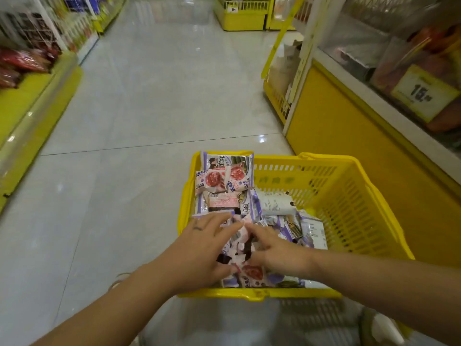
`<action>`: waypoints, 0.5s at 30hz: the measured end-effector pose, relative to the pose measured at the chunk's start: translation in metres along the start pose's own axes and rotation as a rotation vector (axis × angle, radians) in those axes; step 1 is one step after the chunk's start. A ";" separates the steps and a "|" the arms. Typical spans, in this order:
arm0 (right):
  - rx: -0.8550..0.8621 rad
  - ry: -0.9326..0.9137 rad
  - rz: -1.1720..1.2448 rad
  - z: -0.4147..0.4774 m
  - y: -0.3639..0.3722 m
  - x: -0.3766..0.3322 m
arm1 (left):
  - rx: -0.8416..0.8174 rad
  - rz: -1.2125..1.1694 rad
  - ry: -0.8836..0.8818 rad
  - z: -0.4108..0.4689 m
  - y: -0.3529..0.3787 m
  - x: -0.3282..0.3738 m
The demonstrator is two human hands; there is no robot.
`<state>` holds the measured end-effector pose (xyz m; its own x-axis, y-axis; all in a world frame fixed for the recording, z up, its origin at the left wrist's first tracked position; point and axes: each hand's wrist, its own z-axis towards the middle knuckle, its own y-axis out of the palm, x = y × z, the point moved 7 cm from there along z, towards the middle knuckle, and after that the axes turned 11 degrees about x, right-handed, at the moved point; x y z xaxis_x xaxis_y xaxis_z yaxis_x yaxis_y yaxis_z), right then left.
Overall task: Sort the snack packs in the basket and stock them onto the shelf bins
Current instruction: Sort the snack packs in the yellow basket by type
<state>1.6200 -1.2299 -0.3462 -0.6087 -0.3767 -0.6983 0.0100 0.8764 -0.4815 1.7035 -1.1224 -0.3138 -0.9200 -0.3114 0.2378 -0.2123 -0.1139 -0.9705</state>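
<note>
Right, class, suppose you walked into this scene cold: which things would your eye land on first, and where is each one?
The bright yellow basket low in the middle stands out first, heaped with purple, white and pink snack packs. The left hand and right hand meet on the pile at its near end. At the far right sits a yellow price tag reading 15.

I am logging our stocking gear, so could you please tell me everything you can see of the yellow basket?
The yellow basket looks like plastic, rectangular, with slotted walls and a solid rim. It sits upright in the aisle beside a yellow shelf base, its left side heaped with snack packs. The left hand and right hand reach over its near rim onto the packs.
</note>
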 end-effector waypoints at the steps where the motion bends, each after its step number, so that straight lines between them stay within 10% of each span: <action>1: -0.036 -0.027 0.004 -0.002 0.004 0.001 | 0.007 0.017 0.008 0.001 0.001 0.002; 15: 0.194 0.054 0.029 0.026 -0.123 0.076 | -0.075 0.052 0.273 0.080 0.015 0.066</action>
<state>1.5932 -1.3746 -0.3542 -0.6474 -0.3306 -0.6867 0.1781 0.8104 -0.5582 1.6660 -1.2198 -0.3097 -0.9829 -0.0481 0.1779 -0.1766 -0.0311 -0.9838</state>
